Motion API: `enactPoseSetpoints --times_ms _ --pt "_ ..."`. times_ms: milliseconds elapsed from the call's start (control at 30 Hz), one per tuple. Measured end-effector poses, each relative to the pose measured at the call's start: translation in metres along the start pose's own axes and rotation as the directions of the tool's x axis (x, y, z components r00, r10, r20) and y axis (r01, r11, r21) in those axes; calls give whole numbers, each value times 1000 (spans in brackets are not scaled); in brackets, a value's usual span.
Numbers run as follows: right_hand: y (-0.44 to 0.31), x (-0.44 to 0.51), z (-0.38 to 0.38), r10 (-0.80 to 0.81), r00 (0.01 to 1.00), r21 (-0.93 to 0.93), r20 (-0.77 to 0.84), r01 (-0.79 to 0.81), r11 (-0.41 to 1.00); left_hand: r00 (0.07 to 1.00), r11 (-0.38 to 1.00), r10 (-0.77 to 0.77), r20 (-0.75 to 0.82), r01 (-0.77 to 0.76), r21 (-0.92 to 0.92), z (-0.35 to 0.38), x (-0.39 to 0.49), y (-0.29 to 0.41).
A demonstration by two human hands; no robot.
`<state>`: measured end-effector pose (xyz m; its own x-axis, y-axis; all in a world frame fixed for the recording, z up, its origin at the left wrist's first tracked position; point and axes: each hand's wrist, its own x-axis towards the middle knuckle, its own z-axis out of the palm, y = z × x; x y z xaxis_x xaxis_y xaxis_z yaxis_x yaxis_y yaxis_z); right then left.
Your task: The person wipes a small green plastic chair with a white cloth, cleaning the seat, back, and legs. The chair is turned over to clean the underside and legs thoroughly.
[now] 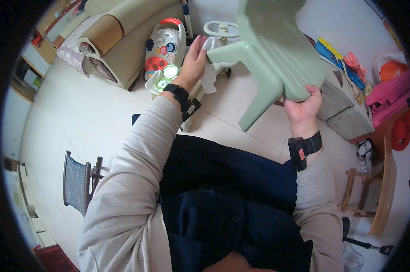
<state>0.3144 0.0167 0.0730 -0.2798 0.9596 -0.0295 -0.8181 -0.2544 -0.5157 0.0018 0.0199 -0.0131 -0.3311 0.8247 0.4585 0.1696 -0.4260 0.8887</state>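
Observation:
A pale green plastic chair (269, 51) is held up, tilted, with its legs pointing left and down. My right hand (302, 103) grips its rounded lower edge, thumb on the near face. At the tip of the upper leg is my left hand (194, 64), fingers extended, with a white wet wipe (210, 80) that hangs below the leg. Part of the wipe is hidden by the hand and leg. Just behind my left wrist lies a pack of wipes (164, 81), its round green-rimmed lid flipped up.
A child's push walker (164, 47) and a white toy steering wheel (222, 29) stand behind, beside a sofa (123, 44). Left on the floor is a folding stool (77, 183). Grey blocks (349, 119), pink cloth (390, 97) and a wooden stool (382, 197) are at right.

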Motion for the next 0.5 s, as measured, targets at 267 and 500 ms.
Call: enactPoseSetpoints --times_ms 267,500 --pt "-1 11 -11 34 997 39 -71 -31 999 965 852 -136 -224 230 470 -14 1 14" --pt "0 17 -10 -63 998 53 -28 64 997 850 892 -451 -271 416 -177 -16 15 -1"
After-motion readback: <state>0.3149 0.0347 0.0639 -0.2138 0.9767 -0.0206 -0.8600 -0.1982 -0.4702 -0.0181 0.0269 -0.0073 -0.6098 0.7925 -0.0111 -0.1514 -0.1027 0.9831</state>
